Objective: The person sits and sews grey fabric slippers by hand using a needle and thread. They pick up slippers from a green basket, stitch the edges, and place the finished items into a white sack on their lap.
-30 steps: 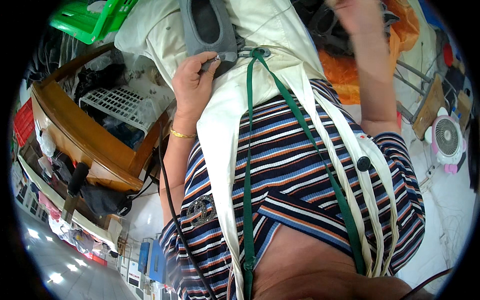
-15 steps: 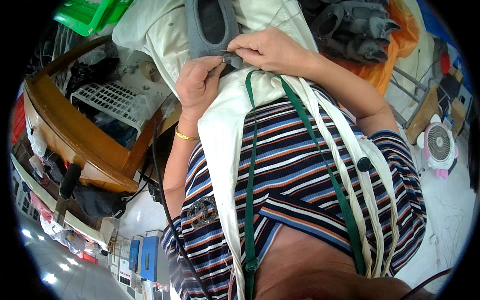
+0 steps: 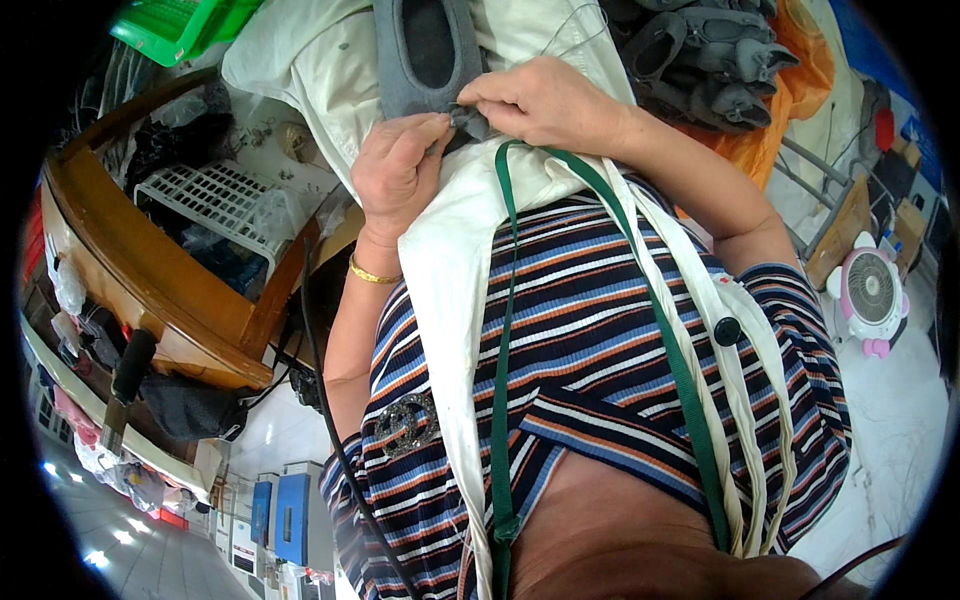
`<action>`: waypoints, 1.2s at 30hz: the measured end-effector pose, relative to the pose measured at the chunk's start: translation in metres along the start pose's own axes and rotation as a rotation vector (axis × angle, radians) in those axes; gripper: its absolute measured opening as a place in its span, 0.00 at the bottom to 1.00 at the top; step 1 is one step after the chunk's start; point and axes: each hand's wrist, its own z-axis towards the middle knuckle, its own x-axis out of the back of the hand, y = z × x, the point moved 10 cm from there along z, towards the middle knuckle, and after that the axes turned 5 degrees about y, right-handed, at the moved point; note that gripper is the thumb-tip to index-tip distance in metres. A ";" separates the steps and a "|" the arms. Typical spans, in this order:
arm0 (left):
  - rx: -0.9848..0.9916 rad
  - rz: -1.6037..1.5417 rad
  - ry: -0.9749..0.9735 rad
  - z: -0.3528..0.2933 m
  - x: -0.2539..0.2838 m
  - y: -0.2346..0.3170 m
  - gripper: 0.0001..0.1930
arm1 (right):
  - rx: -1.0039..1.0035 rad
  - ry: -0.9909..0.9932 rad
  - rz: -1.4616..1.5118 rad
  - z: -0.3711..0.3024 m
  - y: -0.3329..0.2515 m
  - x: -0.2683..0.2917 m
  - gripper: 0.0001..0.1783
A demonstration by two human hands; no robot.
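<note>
striped multicolour collared top [image 3: 590,310] | off-white apron [image 3: 442,285] | green strap [image 3: 502,420] | gold bracelet [image 3: 372,273] | glittery brooch [image 3: 406,426]

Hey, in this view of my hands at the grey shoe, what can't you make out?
Head view, all of these:
Grey shoe: far end cut off by the top edge.
Gathered grey piece: partly covered by the hands, so its full shape is hidden.
Left hand: its own fingers hide exactly what they touch.
Right hand: anything fine in its grip is too small to tell.
Pile of grey shoes: overlapping and cut off above, so uncountable.

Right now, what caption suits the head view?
Left hand and right hand close together at one end of a grey shoe.
</note>
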 end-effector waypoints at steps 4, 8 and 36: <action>0.021 0.004 0.000 -0.002 -0.001 -0.004 0.10 | -0.036 0.039 0.078 0.004 0.009 -0.006 0.11; 0.037 0.000 0.028 -0.005 0.002 -0.006 0.11 | -0.068 0.012 0.140 0.007 0.010 -0.011 0.11; 0.105 0.114 -0.090 0.002 -0.001 0.002 0.09 | -0.367 0.071 0.769 0.063 0.029 -0.016 0.15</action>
